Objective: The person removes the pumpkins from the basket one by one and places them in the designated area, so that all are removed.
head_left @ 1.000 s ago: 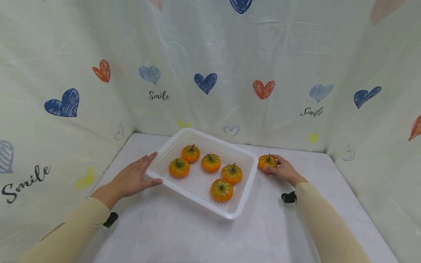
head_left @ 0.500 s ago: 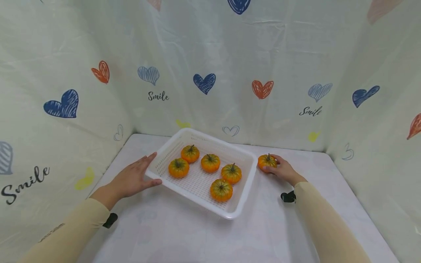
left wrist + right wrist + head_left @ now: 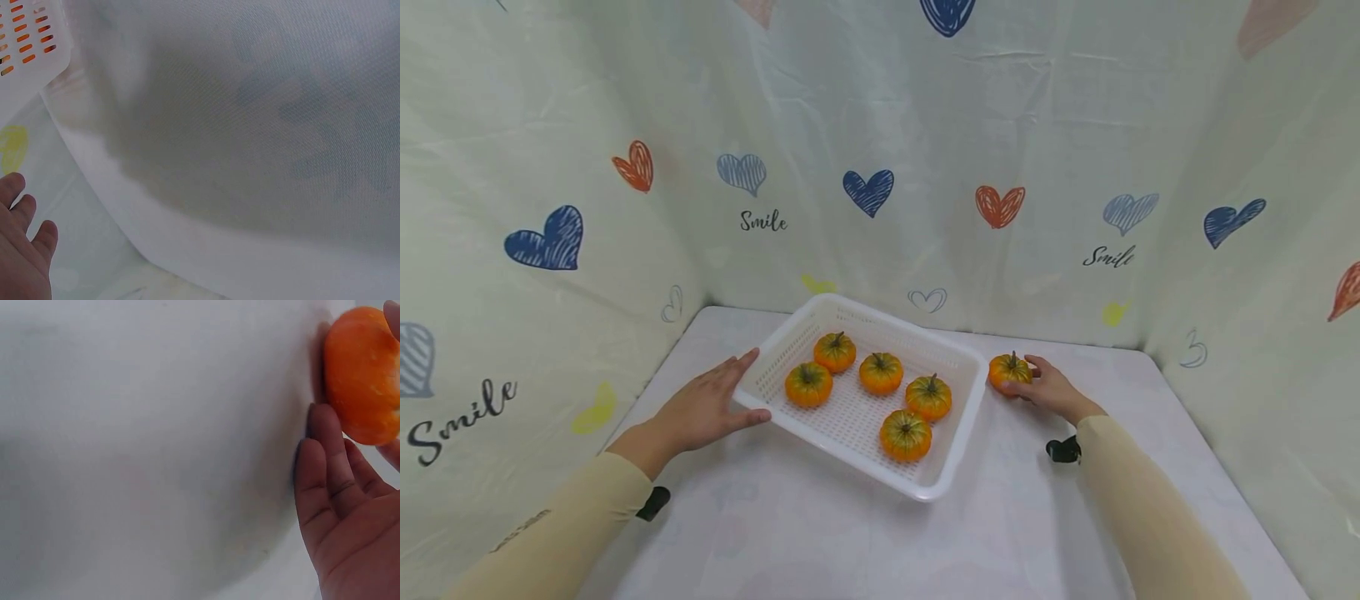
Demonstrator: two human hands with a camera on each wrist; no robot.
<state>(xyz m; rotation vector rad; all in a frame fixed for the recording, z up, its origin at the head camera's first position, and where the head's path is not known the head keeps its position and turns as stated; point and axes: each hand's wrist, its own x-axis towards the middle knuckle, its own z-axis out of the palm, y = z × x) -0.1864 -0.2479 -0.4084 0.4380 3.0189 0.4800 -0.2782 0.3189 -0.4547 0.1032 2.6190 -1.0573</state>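
A white perforated plastic basket (image 3: 857,464) stands at an angle on the table, with several small orange pumpkins (image 3: 882,372) inside. My left hand (image 3: 703,402) is at the basket's left end, its fingers straight and the thumb spread near the rim; the left wrist view catches only some fingers (image 3: 24,212) and a basket corner (image 3: 31,81). Just right of the basket, one more pumpkin (image 3: 1009,373) sits on the table. Beside that pumpkin is my right hand (image 3: 1051,392), fingers loosely extended and thumb near its front. In the right wrist view the pumpkin (image 3: 362,375) lies close to the fingertips.
The white-covered table (image 3: 820,550) ends at a curtain (image 3: 1060,125) printed with hearts, which hangs behind and on both sides. Dark wrist devices show under both sleeves, one below the right cuff (image 3: 1063,451).
My right hand has loosened and drawn slightly right, away from the pumpkin, which stays where it was. The left hand and basket have not moved.
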